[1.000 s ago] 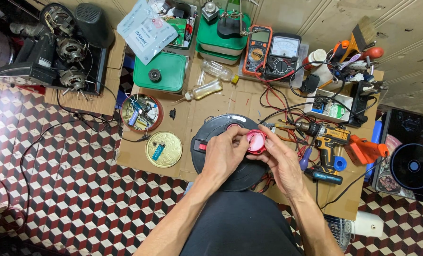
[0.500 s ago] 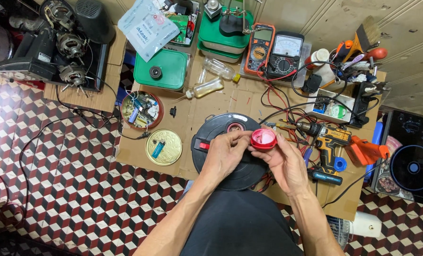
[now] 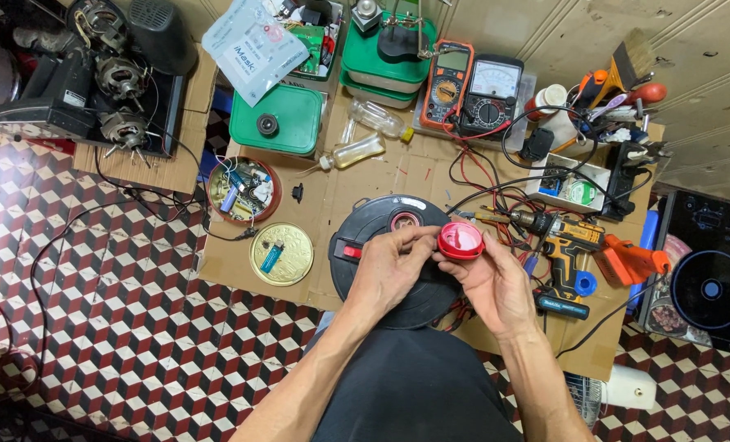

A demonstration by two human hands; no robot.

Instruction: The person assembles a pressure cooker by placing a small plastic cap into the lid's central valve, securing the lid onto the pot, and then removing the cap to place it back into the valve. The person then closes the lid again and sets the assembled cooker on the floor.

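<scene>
Fingertips of the right hand (image 3: 496, 282) are pinching a glossy red round cap (image 3: 461, 241) (the left hand's (image 3: 389, 266) fingers are closing on its rim too), just above a black domed disc (image 3: 381, 233). Everything is sitting on worn cardboard (image 3: 365, 176) over cube-patterned floor tiles (image 3: 94, 327).

Centre of frame: the round black appliance lid (image 3: 381, 245) reads as smooth, semi-gloss plastic, and the red cap (image 3: 461, 241) just right of it, pinched between the fingers of both hands, is glossy plastic with a paler inner face. The work surface (image 3: 365, 176) is matt brown cardboard, scuffed and marked. Left of the lid, the gold tin lid (image 3: 281, 254) shows shiny metal; at upper centre the green box (image 3: 276, 120) is smooth plastic, and the floor (image 3: 94, 327) at lower left is patterned tile.
</scene>
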